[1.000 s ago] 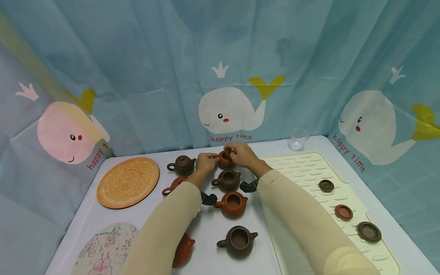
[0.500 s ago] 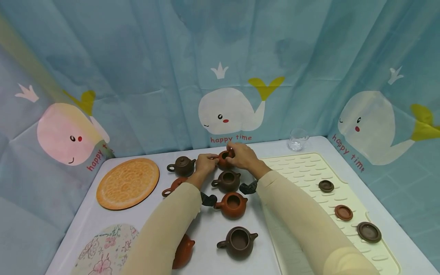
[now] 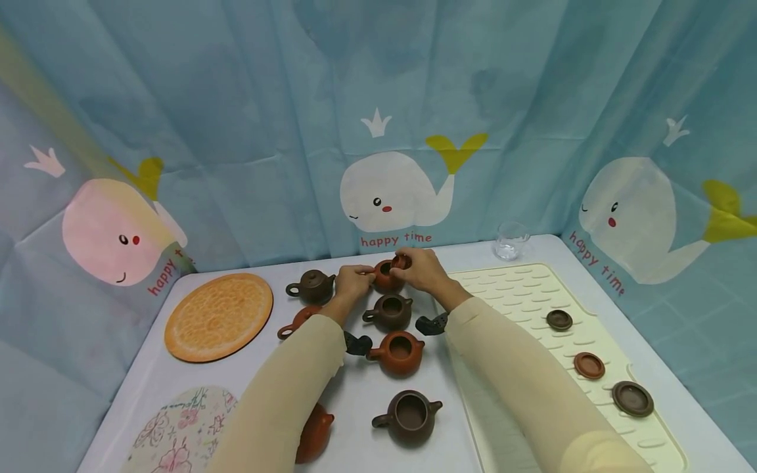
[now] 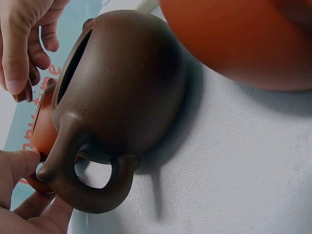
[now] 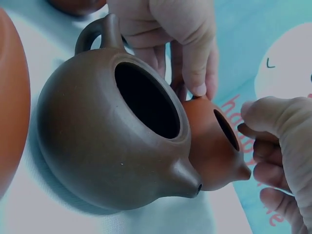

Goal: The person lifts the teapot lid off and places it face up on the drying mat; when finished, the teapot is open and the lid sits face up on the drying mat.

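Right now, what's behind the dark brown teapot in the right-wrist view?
A small orange-red teapot, mouth uncovered, with the left hand gripping its handle; beyond, the whale-print curtain. The dark brown teapot covers part of the smaller one; that part is hidden here.

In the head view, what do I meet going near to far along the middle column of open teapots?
Nearest dark brown teapot → larger-looking reddish-orange teapot → second dark brown teapot → farthest reddish-orange teapot, its handle pinched by the left hand.
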The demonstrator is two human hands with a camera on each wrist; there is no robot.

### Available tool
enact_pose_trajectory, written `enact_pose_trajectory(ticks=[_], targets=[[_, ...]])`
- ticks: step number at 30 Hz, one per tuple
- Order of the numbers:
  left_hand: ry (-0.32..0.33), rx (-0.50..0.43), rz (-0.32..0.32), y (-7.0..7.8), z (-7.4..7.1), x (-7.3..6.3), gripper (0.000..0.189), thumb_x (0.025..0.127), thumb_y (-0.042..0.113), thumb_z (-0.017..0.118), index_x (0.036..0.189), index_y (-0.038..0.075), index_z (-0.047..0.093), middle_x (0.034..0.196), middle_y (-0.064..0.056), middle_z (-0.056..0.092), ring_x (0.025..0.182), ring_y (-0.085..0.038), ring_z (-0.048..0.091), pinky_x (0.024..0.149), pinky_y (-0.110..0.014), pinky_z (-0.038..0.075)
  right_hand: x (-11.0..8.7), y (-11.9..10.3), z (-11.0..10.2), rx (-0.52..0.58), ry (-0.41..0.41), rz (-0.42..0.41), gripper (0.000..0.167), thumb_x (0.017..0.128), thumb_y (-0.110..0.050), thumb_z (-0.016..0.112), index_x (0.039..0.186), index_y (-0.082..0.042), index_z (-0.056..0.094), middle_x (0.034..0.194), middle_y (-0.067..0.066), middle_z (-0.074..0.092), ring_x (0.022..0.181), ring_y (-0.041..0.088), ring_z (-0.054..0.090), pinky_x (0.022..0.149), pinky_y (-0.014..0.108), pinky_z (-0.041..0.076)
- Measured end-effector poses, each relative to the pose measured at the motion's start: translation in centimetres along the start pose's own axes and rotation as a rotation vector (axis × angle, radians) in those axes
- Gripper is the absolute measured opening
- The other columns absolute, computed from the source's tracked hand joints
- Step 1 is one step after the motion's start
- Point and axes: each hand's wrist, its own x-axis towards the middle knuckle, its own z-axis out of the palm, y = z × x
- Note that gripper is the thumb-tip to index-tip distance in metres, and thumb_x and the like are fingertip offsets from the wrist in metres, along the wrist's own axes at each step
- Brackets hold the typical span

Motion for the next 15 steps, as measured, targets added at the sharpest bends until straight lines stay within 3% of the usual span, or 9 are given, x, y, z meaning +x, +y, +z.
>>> enact_pose_trajectory(ticks=[7, 15], targets=[[-0.001, -0.007, 0.000, 0.1, -0.1, 0.0, 0.015, 0.089, 0.014, 0.070, 0.101, 0.011, 0.078, 0.108, -0.010, 0.068, 0.107, -0.025, 0.055, 0.089, -0.038, 0.043, -0.5, -0.1, -0.4, 0.128, 0.044, 0.045, 0.049, 0.086, -0.035, 0.073, 0.126, -0.008, 0.064, 0.105, 0.008, 0.067, 0.092, 0.020, 0.062, 0.074, 0.035, 0.051], [-0.004, -0.028, 0.002, 0.0, 0.0, 0.0, 0.016, 0.088, 0.013, 0.070, 0.102, 0.009, 0.077, 0.103, -0.009, 0.069, 0.095, -0.021, 0.059, 0.079, -0.033, 0.047, -0.9, -0.1, -1.3, 0.235, 0.071, 0.071, 0.043, 0.085, -0.035, 0.074, 0.121, -0.013, 0.065, 0.094, 0.002, 0.067, 0.084, 0.016, 0.062, 0.069, 0.034, 0.050]])
